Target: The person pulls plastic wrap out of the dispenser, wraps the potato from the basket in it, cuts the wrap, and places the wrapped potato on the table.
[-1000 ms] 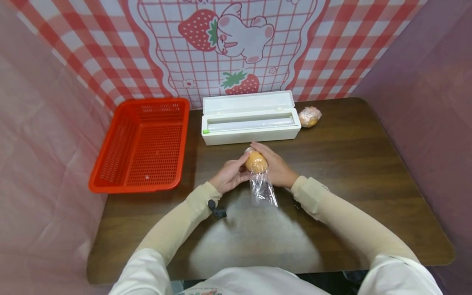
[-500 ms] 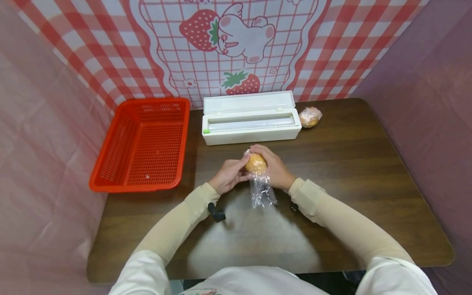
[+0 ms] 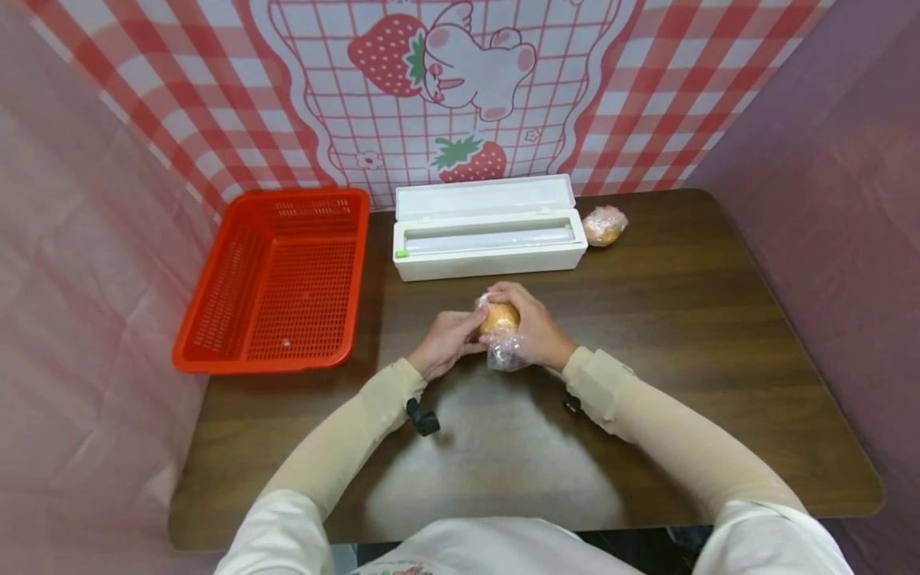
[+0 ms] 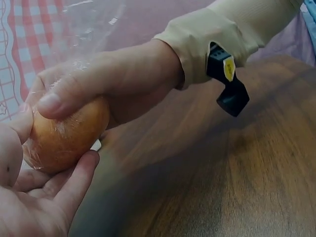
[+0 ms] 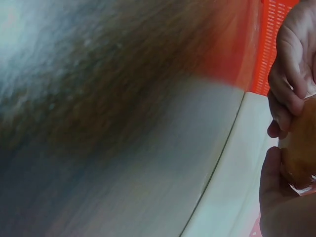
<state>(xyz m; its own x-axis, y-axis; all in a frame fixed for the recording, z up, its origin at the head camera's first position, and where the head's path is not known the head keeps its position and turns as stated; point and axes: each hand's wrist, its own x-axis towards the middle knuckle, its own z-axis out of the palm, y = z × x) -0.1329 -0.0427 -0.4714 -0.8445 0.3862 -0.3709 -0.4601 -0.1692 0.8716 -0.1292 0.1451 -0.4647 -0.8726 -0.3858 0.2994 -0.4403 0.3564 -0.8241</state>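
Note:
Wrapped in clear cling film, a golden-brown bread bun point(image 3: 499, 319) is held between both hands above the middle of the table. My left hand point(image 3: 449, 342) grips it from the left, thumb on its upper side and fingers underneath, as the left wrist view shows. On the other side my right hand point(image 3: 537, 326) curls round it, its thumb point(image 4: 57, 101) pressing the film onto the bun. Crumpled loose film point(image 3: 506, 354) gathers at the bun's near end. In the right wrist view only part of the bun point(image 5: 302, 143) shows at the right edge.
Behind the hands stands a white cling film dispenser point(image 3: 492, 262), lid raised, a roll inside. A second wrapped bun point(image 3: 604, 226) lies at its right end. To the left is a red plastic basket point(image 3: 345, 335) on the wooden table point(image 3: 690, 343). A checked cloth hangs behind.
The film tail that hung toward the body has shortened and bunched up against the bun. Both hands keep hold of the bun in nearly the same place.

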